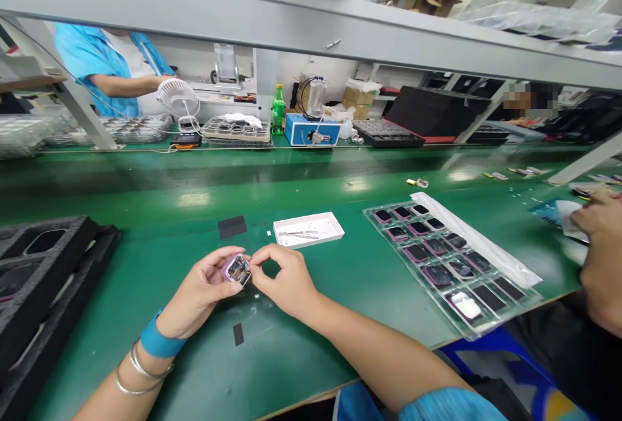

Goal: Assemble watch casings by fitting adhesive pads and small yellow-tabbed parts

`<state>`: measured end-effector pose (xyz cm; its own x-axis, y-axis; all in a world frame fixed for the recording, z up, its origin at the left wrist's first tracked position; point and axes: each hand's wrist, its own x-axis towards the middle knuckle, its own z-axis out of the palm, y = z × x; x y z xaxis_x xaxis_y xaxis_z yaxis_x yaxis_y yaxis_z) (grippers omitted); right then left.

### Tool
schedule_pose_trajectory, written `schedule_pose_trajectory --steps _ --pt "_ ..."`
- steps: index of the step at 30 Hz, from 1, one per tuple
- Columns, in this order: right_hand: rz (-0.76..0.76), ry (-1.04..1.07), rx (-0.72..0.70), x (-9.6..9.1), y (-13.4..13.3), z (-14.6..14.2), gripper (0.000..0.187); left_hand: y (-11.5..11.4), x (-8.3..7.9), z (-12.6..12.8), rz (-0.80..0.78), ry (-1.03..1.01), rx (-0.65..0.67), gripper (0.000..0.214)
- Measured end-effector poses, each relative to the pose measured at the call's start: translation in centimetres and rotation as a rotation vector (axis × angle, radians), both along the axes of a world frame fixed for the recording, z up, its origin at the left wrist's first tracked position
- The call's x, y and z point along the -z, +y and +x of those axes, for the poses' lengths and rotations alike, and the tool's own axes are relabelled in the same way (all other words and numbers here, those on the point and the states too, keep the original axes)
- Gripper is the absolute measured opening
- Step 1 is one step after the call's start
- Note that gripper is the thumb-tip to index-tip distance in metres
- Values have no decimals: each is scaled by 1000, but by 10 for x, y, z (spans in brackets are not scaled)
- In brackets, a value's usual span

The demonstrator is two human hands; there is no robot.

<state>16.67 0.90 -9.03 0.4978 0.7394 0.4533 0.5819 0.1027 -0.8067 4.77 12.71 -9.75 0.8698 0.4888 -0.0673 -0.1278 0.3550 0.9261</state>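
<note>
My left hand (207,282) is closed around a small smartwatch case (237,268) with a purple-pink body, its inner electronics facing up. At the right edge of the case, the thumb and forefinger of my right hand (284,278) are pinched together. What sits between those fingertips, if anything, is too small to make out. Just behind the hands lies a shallow white box (335,227) with tweezers and tiny parts in it. A black rectangular sheet (232,227) rests to the left of that box, and a smaller black strip (238,334) lies nearer to me.
To the right, a clear plastic tray (403,239) holds several watch cases beside a white strip (481,239). Black foam trays (72,265) stand at the left. A co-worker's hand (602,233) is at the right edge. A shelf beam (291,13) crosses overhead.
</note>
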Motion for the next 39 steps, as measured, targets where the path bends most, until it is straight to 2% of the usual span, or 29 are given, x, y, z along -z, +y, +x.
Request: schedule_pose_trajectory --steps 7,10,14,17,20,23,26,29,31,34,39 --pt "48 15 -19 1 -1 -1 8 0 -3 -1 -3 -9 2 43" --pt "45 -42 1 4 1 0 9 0 -2 0 -6 -3 -1 44" --pt "71 -327 37 9 2 0 12 -3 1 1 -7 8 -36 46" --pt "34 -585 84 9 1 0 17 -5 0 1 -10 20 -57 46" --pt "-35 -659 86 6 -2 0 19 -5 -4 1 -50 49 -52 47" --pt "-10 -494 60 -1 -4 1 15 -4 -6 -1 -133 56 -20 49" --pt "118 -323 34 -7 -5 1 7 -4 -5 -3 -176 33 35 50" --pt "212 -262 -31 -10 -7 -2 2 -4 -3 -4 -175 15 101 50" --pt "224 -241 -70 -10 -8 -4 5 -5 -2 -4 -164 12 145 50" --pt "149 -106 -111 -10 -9 -5 20 -4 -2 -5 -127 17 163 50" --pt "-42 497 -393 2 0 0 66 3 -5 -7 -63 34 15 47"
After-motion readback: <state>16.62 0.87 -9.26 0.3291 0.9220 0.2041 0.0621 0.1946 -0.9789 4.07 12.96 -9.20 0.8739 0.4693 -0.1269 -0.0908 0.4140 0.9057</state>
